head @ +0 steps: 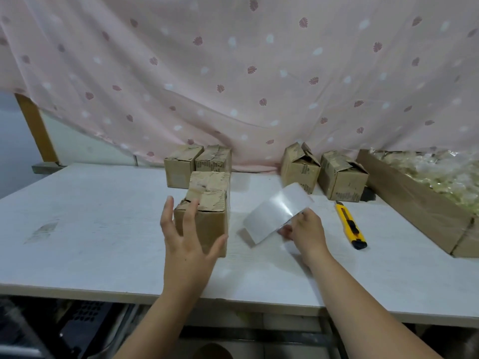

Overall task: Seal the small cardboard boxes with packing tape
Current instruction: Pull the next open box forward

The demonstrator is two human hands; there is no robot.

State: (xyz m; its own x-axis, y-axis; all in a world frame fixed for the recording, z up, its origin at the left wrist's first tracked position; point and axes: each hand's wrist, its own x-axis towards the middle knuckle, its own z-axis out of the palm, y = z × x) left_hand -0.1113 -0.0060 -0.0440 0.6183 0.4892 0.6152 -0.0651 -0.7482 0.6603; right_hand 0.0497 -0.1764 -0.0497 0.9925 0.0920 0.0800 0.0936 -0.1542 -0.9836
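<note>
Preparing to tape: holding the left hand (185,237), fingers (190,211) spread, at the near face of the cardboard box (212,200) mid-surface (103,229); pinching a loose tape strip (277,211) in the right hand (307,231) just beside it. Probably needing centring over the top seam next.

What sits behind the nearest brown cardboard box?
Two brown cardboard boxes, left one and right one, before the pink curtain; the nearest box hides the right one's base.
</note>
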